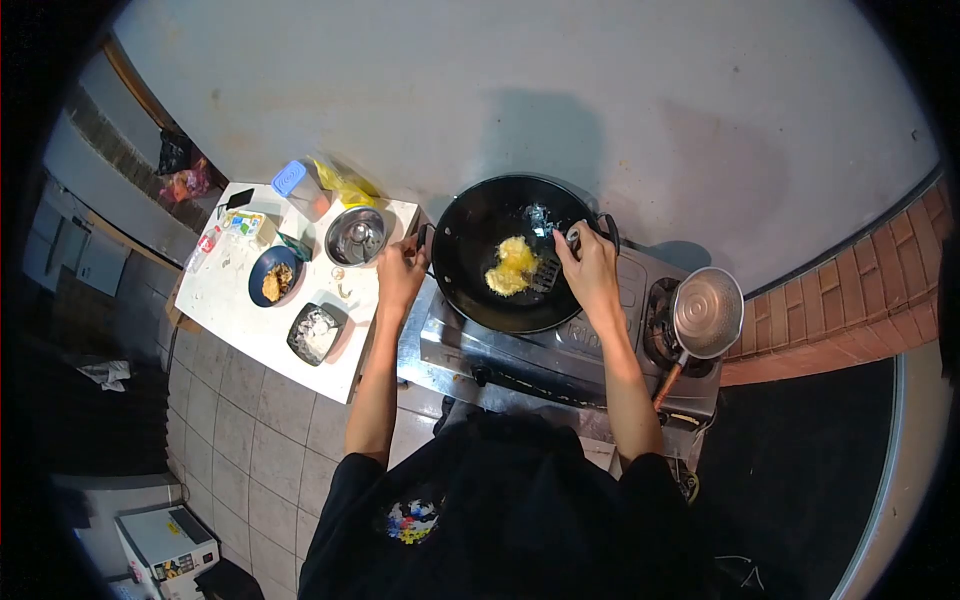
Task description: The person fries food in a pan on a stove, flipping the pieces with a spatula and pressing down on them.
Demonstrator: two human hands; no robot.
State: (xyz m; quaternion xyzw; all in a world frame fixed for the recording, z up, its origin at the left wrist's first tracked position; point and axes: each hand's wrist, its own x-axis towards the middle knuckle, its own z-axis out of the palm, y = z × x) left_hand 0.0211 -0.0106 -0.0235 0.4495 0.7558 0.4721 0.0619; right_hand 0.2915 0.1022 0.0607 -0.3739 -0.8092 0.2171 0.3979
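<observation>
A black wok [468, 222] sits on the left side of the stove, with oil and a yellow, battered-looking piece of food [512, 265] frying in it. My left hand [402, 268] is closed at the wok's left handle, its fingertips partly hidden. Over the wok's right side, my right hand [590, 262] grips the handle of a slotted spatula [544, 275]. The spatula's blade lies against the right edge of the food.
On the stove's right burner stands a metal saucepan [708, 312], its handle towards me. A white table [225, 320] at left holds a steel bowl [356, 236], a blue bowl [262, 290] with fried food, a dark square bowl [316, 334] with white powder, and a blue-lidded container [300, 190].
</observation>
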